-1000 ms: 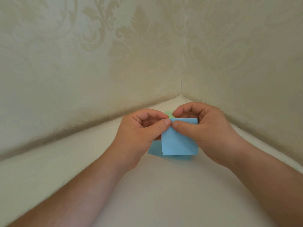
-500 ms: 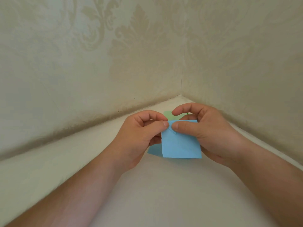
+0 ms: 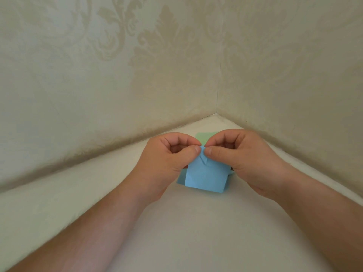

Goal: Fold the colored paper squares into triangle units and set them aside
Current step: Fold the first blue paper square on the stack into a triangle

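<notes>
Forearms are entering from the near edge and converging over the white surface (image 3: 176, 232). Held just above that surface, the blue paper (image 3: 204, 176) is hanging from its top edge, with further blue sheets (image 3: 181, 178) lying beneath it. The left hand (image 3: 167, 160) is pinching that top edge between thumb and curled forefinger; the right hand (image 3: 241, 154) is pinching it likewise, thumbs now almost touching. Compared with a second ago, the two upper corners are being drawn inward, and a small diagonal flap is showing at centre. Judgement: the triangle fold is starting, not finished. Beyond the knuckles, a green sheet (image 3: 204, 136) is lying near the wall corner (image 3: 217, 112).
</notes>
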Demonstrator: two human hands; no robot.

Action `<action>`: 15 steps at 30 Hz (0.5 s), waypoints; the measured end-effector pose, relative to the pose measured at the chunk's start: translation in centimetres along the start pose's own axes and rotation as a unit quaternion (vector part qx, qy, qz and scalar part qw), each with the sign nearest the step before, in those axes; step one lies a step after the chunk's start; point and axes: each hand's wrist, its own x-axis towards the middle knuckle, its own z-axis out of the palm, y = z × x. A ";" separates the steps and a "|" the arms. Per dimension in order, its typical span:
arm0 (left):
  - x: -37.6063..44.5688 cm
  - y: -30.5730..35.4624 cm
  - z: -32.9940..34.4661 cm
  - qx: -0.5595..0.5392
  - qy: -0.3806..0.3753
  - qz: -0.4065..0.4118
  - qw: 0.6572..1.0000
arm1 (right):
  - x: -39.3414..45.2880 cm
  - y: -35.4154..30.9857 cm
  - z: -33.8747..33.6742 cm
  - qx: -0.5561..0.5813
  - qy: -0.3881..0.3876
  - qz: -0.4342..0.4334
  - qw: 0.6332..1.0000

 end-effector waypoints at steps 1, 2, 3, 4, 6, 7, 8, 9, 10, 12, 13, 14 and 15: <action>0.0 -0.1 0.0 0.013 -0.001 0.009 1.000 | 0.0 0.0 0.0 -0.007 -0.001 -0.006 1.000; 0.0 -0.1 0.0 0.021 -0.001 0.014 1.000 | -0.1 0.1 0.0 -0.018 -0.001 -0.011 1.000; -0.1 -0.2 -0.1 0.024 -0.001 0.018 1.000 | -0.1 0.1 0.0 -0.030 0.000 -0.016 0.999; -0.1 -0.2 -0.1 0.027 0.000 0.021 0.999 | -0.1 0.2 0.0 -0.043 0.002 -0.018 0.999; -0.1 -0.3 -0.1 0.029 0.000 0.024 0.999 | 0.0 0.2 0.0 -0.066 0.006 -0.020 0.998; -0.1 -0.3 0.0 0.029 0.002 0.022 0.999 | 0.0 0.2 0.0 -0.076 0.008 -0.022 0.997; -0.1 -0.3 0.0 0.028 0.005 0.016 0.999 | 0.0 0.1 0.0 -0.084 0.010 -0.023 0.996; -0.1 -0.3 0.0 0.024 0.008 0.007 1.000 | 0.0 0.1 0.0 -0.087 0.013 -0.024 0.996; 0.0 -0.4 0.0 0.023 0.003 -0.003 1.000 | 0.0 0.1 0.0 -0.084 0.015 -0.023 0.996; 0.0 -0.3 0.0 0.027 -0.019 -0.023 0.999 | 0.1 0.0 -0.1 -0.069 0.020 -0.017 0.997; -0.1 -0.4 0.0 0.034 -0.028 -0.029 0.999 | 0.1 -0.1 -0.2 -0.062 0.022 -0.015 0.998; -0.1 -0.4 0.0 0.038 -0.036 -0.032 0.998 | 0.1 -0.1 -0.2 -0.057 0.023 -0.014 0.998; -0.1 -0.3 0.0 0.046 -0.040 -0.033 0.998 | 0.1 -0.2 -0.2 -0.055 0.023 -0.013 0.998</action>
